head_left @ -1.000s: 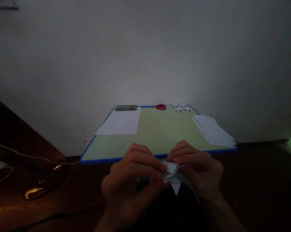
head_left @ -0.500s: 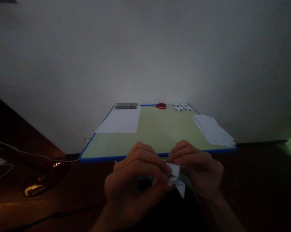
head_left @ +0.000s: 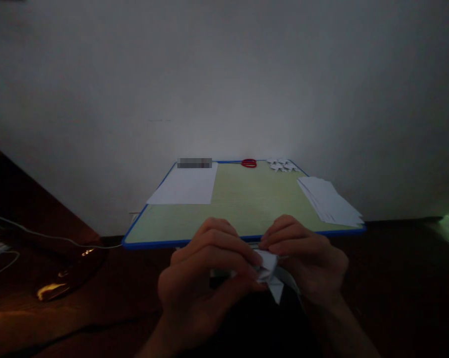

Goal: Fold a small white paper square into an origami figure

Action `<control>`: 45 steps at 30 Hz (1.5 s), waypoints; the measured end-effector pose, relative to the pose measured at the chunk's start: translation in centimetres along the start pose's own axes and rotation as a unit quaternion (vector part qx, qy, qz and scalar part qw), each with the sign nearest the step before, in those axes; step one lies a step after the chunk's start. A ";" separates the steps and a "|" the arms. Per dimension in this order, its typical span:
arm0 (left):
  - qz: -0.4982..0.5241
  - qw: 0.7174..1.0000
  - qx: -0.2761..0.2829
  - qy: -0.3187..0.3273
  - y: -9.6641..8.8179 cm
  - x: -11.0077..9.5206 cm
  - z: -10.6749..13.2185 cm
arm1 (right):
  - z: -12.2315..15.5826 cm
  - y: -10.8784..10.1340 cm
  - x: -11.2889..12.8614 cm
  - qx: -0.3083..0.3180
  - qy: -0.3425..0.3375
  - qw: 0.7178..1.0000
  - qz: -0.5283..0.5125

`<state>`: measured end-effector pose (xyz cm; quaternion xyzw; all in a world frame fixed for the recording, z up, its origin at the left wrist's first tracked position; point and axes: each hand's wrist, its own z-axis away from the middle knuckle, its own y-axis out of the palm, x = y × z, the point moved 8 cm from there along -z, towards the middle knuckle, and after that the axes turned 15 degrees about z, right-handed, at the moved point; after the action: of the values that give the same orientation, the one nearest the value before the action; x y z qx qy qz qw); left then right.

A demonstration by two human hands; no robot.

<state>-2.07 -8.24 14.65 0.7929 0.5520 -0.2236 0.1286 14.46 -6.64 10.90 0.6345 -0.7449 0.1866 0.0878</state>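
Both hands meet in front of the near edge of a green board with a blue rim [head_left: 194, 243]. Between them is a small folded white paper piece [head_left: 269, 271] with a pointed tip hanging down. My left hand [head_left: 205, 278] pinches it from the left, fingers curled over it. My right hand [head_left: 306, 263] pinches it from the right, fingertips pressed on its top. Much of the paper is hidden by the fingers.
On the board lie a white sheet [head_left: 185, 189] at the back left, a stack of white paper strips [head_left: 330, 201] at the right, red scissors [head_left: 248, 163] and several small folded paper pieces [head_left: 282, 165] at the far edge. White cables [head_left: 41, 236] run along the dark floor at left.
The hands stay almost in place. The fingers shift slightly on the folded paper, and its hanging tip moves a little.
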 end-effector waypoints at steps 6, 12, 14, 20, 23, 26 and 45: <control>0.032 0.999 0.009 -0.019 0.3 0.2 -0.1 | 0.1 0.2 -0.2 -0.004 0.009 1.000 -0.011; 0.031 0.999 0.010 -0.011 0.3 0.1 -0.3 | 0.1 0.2 -0.1 0.003 0.007 1.000 -0.006; 0.026 1.000 0.008 -0.005 0.3 0.0 -0.4 | 0.1 0.2 -0.1 0.002 0.008 1.000 0.000; 0.004 1.000 0.005 0.008 0.4 -0.3 -0.7 | 0.0 0.2 -0.2 0.009 0.014 1.000 -0.002; -0.004 1.000 0.010 0.016 0.4 -0.5 -0.8 | 0.1 0.2 -0.3 0.014 0.017 1.000 0.003; -0.014 0.999 0.022 0.021 0.4 -0.7 -0.8 | 0.1 0.3 -0.3 0.018 0.019 1.000 0.009; -0.093 0.995 0.036 0.020 0.4 -0.8 0.8 | 0.1 0.3 -0.2 0.014 0.008 0.999 0.034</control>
<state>-2.10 -9.38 14.30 0.7466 0.6173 -0.2387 0.0675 14.18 -6.42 10.71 0.6082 -0.7630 0.2045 0.0784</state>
